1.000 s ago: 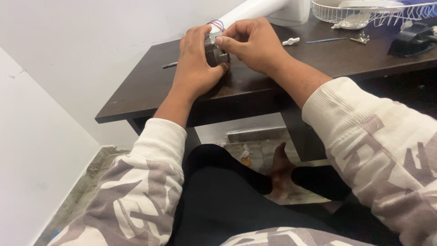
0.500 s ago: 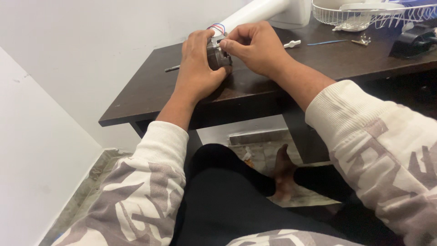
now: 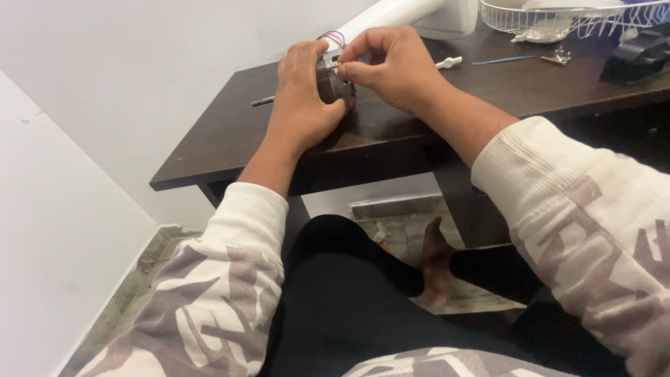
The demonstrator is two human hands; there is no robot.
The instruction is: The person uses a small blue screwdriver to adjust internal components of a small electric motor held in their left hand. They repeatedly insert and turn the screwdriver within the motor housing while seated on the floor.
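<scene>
Two hands work together at the upper centre of the frame, over a dark wooden worktop (image 3: 230, 132). The left hand (image 3: 300, 105) wraps around a small dark motor (image 3: 333, 85), fingers curled about its body, the grip clamped on it and holding it just above or on the worktop surface; which of the two cannot be told. The right hand (image 3: 394, 70) meets the motor from the right side, thumb and forefinger pinched together on a small metal part at the motor's top edge; the part is too small to identify. Thin red and blue wires (image 3: 331, 37) rise from behind the motor, just above the left hand.

A white tube (image 3: 391, 12) lies behind the hands, running toward the upper right. A thin dark rod (image 3: 262, 102) projects to the left of the left hand, lying on the worktop. To the right of the right hand lies a small white piece (image 3: 449, 63), and further right a thin blue stick (image 3: 501, 61) beside a small metal item (image 3: 558, 56). A white wire basket (image 3: 572, 17) stands in the upper right corner, with a black object (image 3: 638, 52) below it at the right edge.

Both forearms wear patterned light sleeves (image 3: 230, 279). Dark trousers fill the lower centre of the frame, and a bare foot (image 3: 436, 262) rests on the floor under the worktop.
</scene>
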